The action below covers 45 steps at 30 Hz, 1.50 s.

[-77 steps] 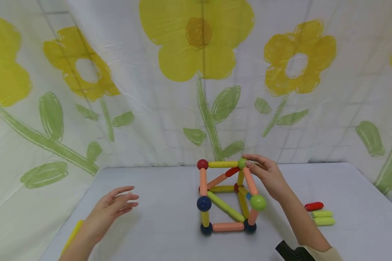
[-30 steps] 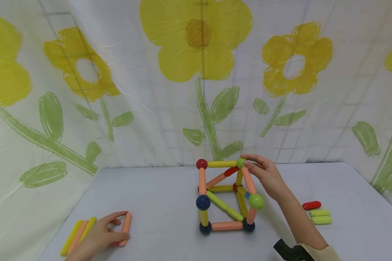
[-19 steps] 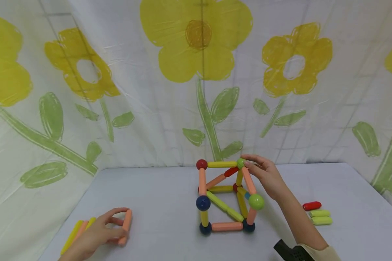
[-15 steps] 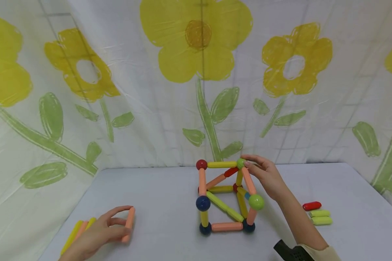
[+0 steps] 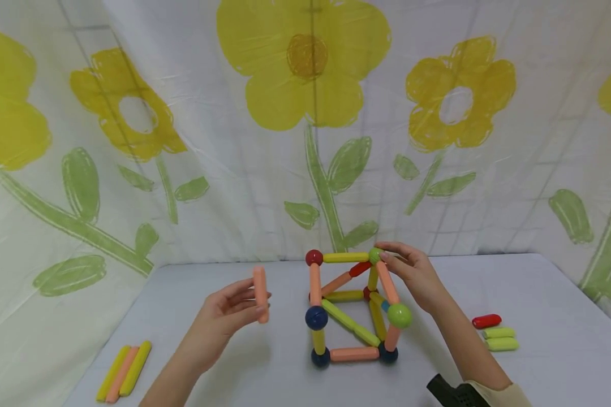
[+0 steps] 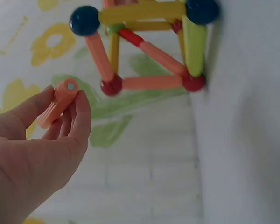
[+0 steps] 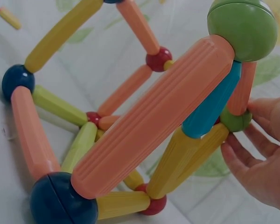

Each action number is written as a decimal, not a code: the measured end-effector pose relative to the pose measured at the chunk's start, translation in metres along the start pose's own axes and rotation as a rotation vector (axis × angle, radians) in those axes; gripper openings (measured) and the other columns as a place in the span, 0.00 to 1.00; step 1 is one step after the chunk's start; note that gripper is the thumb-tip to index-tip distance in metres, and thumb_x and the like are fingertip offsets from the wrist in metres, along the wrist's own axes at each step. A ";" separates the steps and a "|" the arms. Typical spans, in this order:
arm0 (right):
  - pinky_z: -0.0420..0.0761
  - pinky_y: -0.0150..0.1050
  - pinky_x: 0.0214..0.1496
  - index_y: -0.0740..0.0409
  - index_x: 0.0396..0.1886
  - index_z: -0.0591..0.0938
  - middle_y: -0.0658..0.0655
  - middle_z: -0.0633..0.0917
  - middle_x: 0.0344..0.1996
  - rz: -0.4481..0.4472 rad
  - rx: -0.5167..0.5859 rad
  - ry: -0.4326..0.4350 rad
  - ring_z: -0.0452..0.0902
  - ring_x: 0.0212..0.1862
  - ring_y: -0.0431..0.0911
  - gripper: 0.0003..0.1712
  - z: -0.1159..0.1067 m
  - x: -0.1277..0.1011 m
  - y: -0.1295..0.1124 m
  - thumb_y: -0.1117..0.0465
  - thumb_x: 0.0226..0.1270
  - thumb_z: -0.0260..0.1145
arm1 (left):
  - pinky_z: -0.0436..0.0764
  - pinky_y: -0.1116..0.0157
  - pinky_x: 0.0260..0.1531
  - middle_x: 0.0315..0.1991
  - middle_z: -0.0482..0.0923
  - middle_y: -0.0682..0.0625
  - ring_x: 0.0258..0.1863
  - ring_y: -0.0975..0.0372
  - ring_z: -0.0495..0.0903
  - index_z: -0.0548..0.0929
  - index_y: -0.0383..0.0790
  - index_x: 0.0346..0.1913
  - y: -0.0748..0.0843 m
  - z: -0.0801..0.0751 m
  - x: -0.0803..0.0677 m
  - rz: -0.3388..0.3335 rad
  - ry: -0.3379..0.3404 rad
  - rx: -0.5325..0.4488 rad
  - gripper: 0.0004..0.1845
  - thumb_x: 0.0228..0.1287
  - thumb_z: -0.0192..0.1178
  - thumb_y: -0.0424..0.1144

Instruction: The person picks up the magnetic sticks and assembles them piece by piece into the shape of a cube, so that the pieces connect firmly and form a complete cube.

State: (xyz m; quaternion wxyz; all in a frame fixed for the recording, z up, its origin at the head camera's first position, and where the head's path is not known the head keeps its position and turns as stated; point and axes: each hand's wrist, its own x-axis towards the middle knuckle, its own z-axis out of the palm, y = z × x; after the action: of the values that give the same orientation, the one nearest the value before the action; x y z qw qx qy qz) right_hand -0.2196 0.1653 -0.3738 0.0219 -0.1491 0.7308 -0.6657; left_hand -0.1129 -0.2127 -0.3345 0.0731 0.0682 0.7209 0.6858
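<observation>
1. The rod-and-ball frame (image 5: 353,308), a cube-like build of orange, yellow and green rods joined by dark blue, red and green balls, stands on the grey table (image 5: 265,362) near its middle. My reading is that a new rod is on its way into the frame, and the step in hand is the carry, not yet the join.

2. The right hand (image 5: 412,277) steadies the frame at its far upper corner, fingertips curled round the green ball (image 5: 376,254) there (the right wrist view shows the fingers cupped beside that ball).

3. The left hand (image 5: 224,314) is raised above the table, just left of the frame and apart from it. Its thumb and fingers pinch the orange rod (image 5: 259,294) at its lower half.

4. That rod stands nearly upright, long axis vertical, free end pointing up. In the left wrist view its round end face (image 6: 70,86), with a small metal dot, looks toward the frame.

5. The next move, as I judge it, calls for turning the rod to suit the gap it must span and bringing one end onto a ball, while the right hand holds the frame against the push.

6. Spare rods lie flat: three at the near left (image 5: 124,370), and a red one and two green ones at the right (image 5: 496,333).
</observation>
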 end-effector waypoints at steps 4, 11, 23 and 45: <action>0.79 0.27 0.61 0.73 0.72 0.72 0.63 0.74 0.69 -0.001 0.000 0.002 0.80 0.58 0.33 0.29 0.000 0.000 0.000 0.56 0.85 0.59 | 0.85 0.65 0.57 0.59 0.84 0.40 0.56 0.58 0.85 0.73 0.33 0.75 0.019 0.042 0.012 0.105 -0.052 0.020 0.32 0.70 0.69 0.32; 0.79 0.27 0.61 0.72 0.72 0.73 0.63 0.75 0.69 0.003 -0.002 0.008 0.81 0.57 0.33 0.28 0.000 0.000 0.001 0.56 0.84 0.60 | 0.86 0.66 0.53 0.55 0.86 0.38 0.52 0.56 0.86 0.81 0.32 0.67 0.021 0.086 0.027 0.343 -0.146 0.143 0.25 0.68 0.70 0.30; 0.79 0.27 0.61 0.72 0.72 0.73 0.62 0.76 0.69 -0.007 -0.009 0.007 0.81 0.57 0.33 0.28 0.000 0.001 0.001 0.56 0.84 0.60 | 0.83 0.69 0.41 0.46 0.88 0.49 0.38 0.64 0.79 0.90 0.40 0.57 0.010 0.094 0.027 0.457 -0.119 0.369 0.16 0.67 0.72 0.33; 0.79 0.27 0.60 0.71 0.71 0.74 0.61 0.78 0.66 -0.006 -0.015 0.005 0.82 0.56 0.34 0.28 -0.001 0.000 0.000 0.55 0.84 0.60 | 0.64 0.54 0.54 0.48 0.89 0.59 0.50 0.66 0.78 0.92 0.47 0.54 0.000 0.100 0.030 0.501 -0.195 0.654 0.14 0.67 0.74 0.38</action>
State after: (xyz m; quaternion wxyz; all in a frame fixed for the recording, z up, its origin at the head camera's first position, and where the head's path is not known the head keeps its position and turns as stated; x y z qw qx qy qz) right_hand -0.2200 0.1659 -0.3738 0.0170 -0.1497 0.7355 -0.6605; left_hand -0.1225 -0.1085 -0.3400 -0.0535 0.3253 0.8514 0.4079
